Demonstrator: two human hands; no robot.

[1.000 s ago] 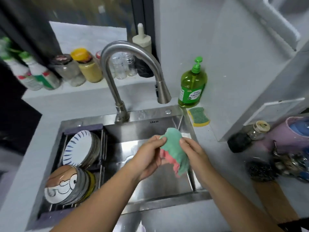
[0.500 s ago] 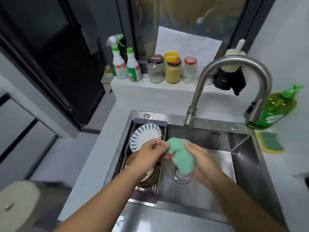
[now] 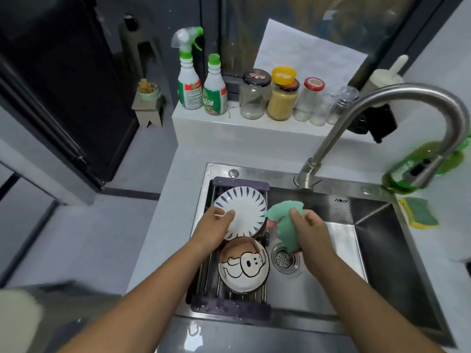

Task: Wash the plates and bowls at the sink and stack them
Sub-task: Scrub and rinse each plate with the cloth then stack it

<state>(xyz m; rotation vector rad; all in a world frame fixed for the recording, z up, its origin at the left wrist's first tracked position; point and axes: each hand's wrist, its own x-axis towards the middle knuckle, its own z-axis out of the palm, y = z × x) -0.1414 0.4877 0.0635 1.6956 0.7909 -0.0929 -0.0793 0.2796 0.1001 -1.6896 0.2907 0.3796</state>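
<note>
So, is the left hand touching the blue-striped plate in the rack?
Touching. The head view shows the left hand at the left rim of the blue-striped plate, with its thumb lying on the plate's white face and no gap between them.

This is a home kitchen, seen at its washing-up corner. A steel sink (image 3: 377, 225) is set into a pale desk (image 3: 168, 225), with a tall curved faucet (image 3: 397, 98) behind it. A rack (image 3: 229, 305) across the basin's left side carries a striped plate (image 3: 247, 205) and a bowl (image 3: 242, 271) with a cartoon dog. A green soap bottle (image 3: 393, 180) and a sponge (image 3: 420, 212) sit right of the sink. Spray bottles (image 3: 190, 80) and food jars (image 3: 254, 98) line the ledge (image 3: 254, 128) by the window.
</note>
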